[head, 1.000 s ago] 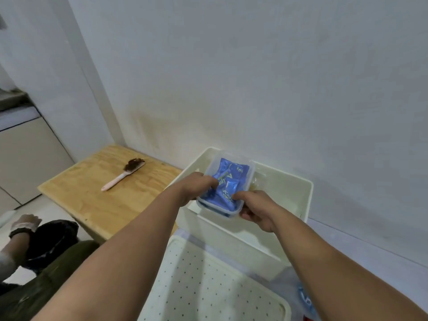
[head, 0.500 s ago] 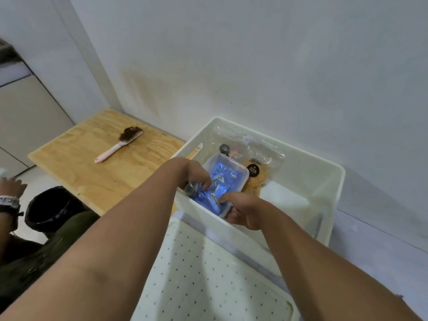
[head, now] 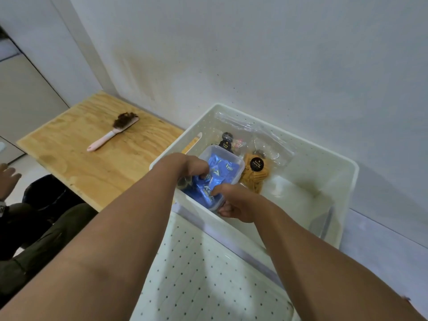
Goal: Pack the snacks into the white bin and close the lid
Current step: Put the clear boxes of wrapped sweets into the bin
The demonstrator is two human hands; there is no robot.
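Both my hands are in the white bin [head: 347,172], at its near left corner. Between them, a clear tub [head: 228,158] full of blue packets [head: 216,174], tilted, near end low.

My left hand [head: 190,165] holds the tub's left side; fingers curled over the rim, tips down among the packets. My right hand [head: 234,202] grips the tub's near end: thumb on top, pressing a packet, other fingers curled beneath the tub's edge. The tub sits squarely between the two grips, its far end free and pointing at the wall.

Tub is inside the bin's walls; whether it touches the floor of the bin, I cannot tell, my hands hide the low end.

Just beyond the tub's far right side: a clear bag [head: 257,144] with tan snacks [head: 253,179] and round black labels, lying against the bin's far wall. A dark-capped item pokes up at the tub's far end. Right half of the bin floor holds something pale and clear, unclear what.

The dotted white lid [head: 208,274] lies flat in front of the bin, under my forearms, its far edge near the bin's near wall.

Left of the bin: plywood board [head: 97,154], pink hairbrush [head: 113,133] on it, well apart from the bin. Another person's hand [head: 8,179] at the far left edge.
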